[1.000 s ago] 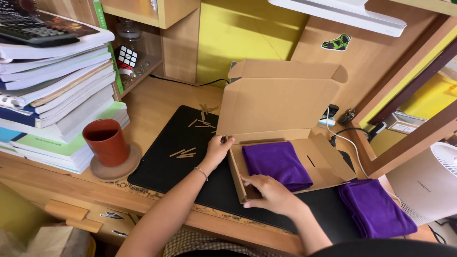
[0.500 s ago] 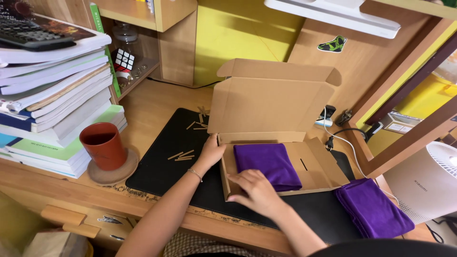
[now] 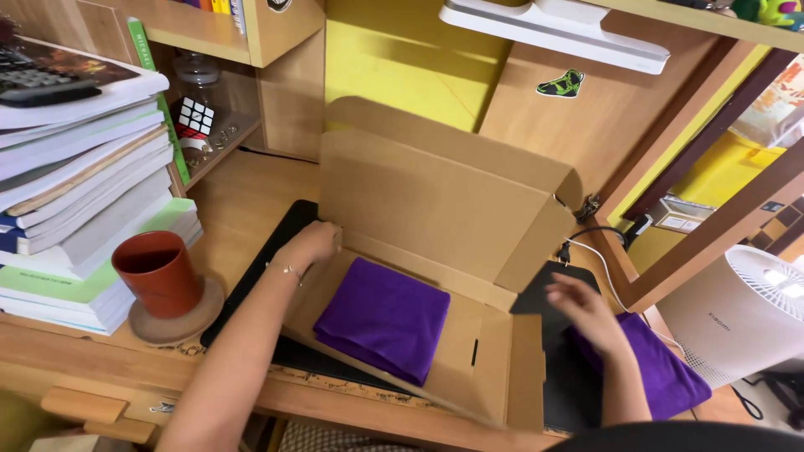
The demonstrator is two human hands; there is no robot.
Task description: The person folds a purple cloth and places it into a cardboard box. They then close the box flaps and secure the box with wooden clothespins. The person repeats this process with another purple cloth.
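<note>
The cardboard box (image 3: 435, 251) lies open on the desk, its long axis running ten to four, a purple cloth (image 3: 381, 316) inside. The left hand (image 3: 310, 244) grips its ten o'clock corner. The right hand (image 3: 582, 310), fingers loosely spread and empty, hovers at three o'clock over the second purple cloth (image 3: 662, 377).

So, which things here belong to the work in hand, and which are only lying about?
In the work:
- cardboard box, held at its left corner by the left hand
- folded purple cloth inside the box
- second purple cloth, under the right hand

Lying about:
- red cup
- stack of books
- puzzle cube
- white fan
</note>
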